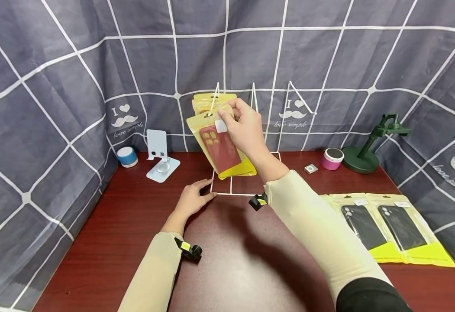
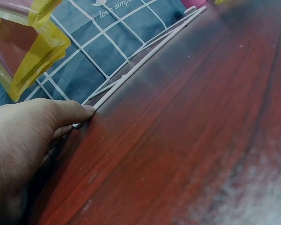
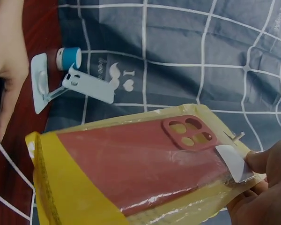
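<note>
Backdrop: dark grey cloth point(image 1: 141, 65) with white grid lines fills the upper frame, behind a reddish-brown surface point(image 1: 95, 242).
Red case pack: the yellow-edged bag point(image 1: 219, 147) with a red phone case is tilted at the centre of the head frame, the hook's tip showing at its hanging hole.
Right hand: its fingers pinch the bag's upper right corner, the hand point(image 1: 246, 128) just right of centre.
Left hand: the hand point(image 1: 190, 199) rests at the rack's near left corner, thumb on the wire, fingers extended.
Rack: white wire rack point(image 1: 235, 194), centre, with other yellow bags point(image 1: 201, 102) behind the held one.
Middle left: blue cylinder point(image 1: 127, 157), pale phone stand point(image 1: 157, 143).
Middle right: small silver square point(image 1: 311, 168), pink cylinder point(image 1: 332, 159), green stand point(image 1: 361, 158).
Lower right: 2 bags point(image 1: 402, 225) with black cases, side by side.
</note>
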The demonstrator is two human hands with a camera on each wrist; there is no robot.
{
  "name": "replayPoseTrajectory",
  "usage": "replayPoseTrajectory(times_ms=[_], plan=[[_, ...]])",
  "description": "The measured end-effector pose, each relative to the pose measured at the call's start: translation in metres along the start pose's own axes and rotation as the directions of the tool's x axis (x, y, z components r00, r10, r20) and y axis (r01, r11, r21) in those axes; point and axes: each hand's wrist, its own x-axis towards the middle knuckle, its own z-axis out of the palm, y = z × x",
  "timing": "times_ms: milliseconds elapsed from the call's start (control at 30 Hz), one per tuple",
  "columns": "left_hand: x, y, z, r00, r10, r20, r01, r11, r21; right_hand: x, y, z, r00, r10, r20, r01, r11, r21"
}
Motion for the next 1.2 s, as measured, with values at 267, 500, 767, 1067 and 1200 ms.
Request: replayPoseTrajectory(times_ms=[267,500,767,1067,1200], plan=[[0.000,-0.003,0.000,1.000,-0.012,0.010,0.012,1.000,0.013,0.002,0.007,0.011,1.000,-0.017,-0.022,0.016,0.999,-0.032],[0.000,-0.003,0.000,1.000,0.001,-0.001,-0.001,1.000,0.023,0.011,0.015,0.015,0.999,0.017,-0.037,-0.018,0.999,-0.031],[-0.002,-0.002,0.001,1.000,-0.001,-0.001,0.001,1.000,0.011,0.019,0.031,0.022,0.999,0.003,-0.053,-0.007,0.997,-0.077],[0.000,-0.002,0.001,1.000,-0.009,0.009,0.009,1.000,0.012,0.019,0.036,0.021,0.998,0.025,-0.065,-0.031,0.995,-0.094],[0.000,-0.001,0.001,1.000,-0.009,0.009,0.009,1.000,0.014,0.016,0.042,0.019,0.997,0.050,-0.062,-0.056,0.992,-0.112]])
